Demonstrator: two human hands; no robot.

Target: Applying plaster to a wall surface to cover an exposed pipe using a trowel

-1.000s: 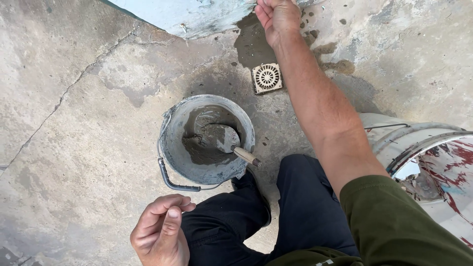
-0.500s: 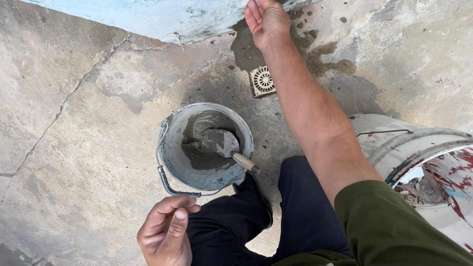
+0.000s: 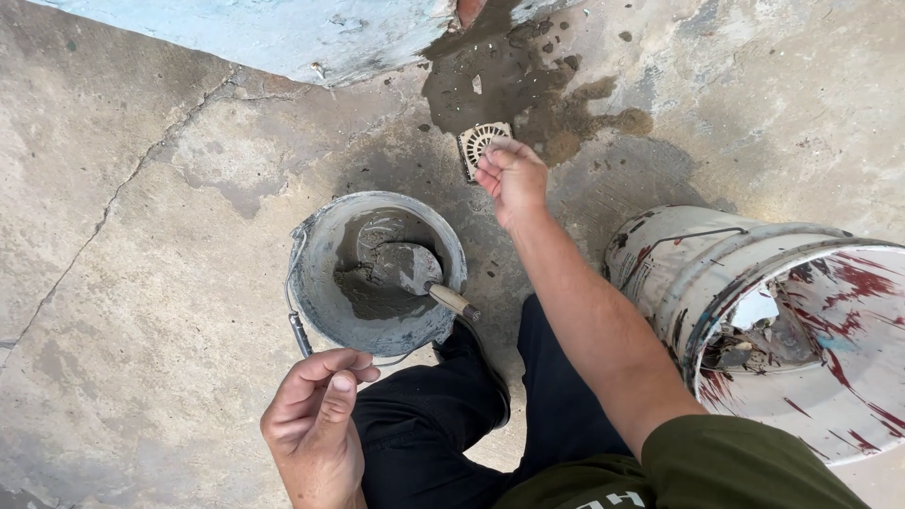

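Observation:
A grey bucket [image 3: 320, 292] of wet cement stands on the concrete floor in front of my knees. A trowel [image 3: 415, 273] lies in it, its wooden handle sticking out over the right rim. My right hand [image 3: 512, 174] hovers just past the bucket, fingers loosely curled and empty, partly covering a small square drain grate [image 3: 476, 139]. My left hand [image 3: 316, 424] hangs low near the bucket's wire handle, fingers curled with the thumb up, holding nothing that I can see.
A large white paint-stained bucket [image 3: 716, 273] lies tilted at the right. A dark wet patch [image 3: 500, 75] spreads around the grate below a pale blue wall base [image 3: 273, 33]. A crack [image 3: 123, 188] runs across the concrete at left. My dark trousers fill the bottom middle.
My right hand has drawn back from the wall base toward me and now sits over the drain grate. The left hand has barely moved.

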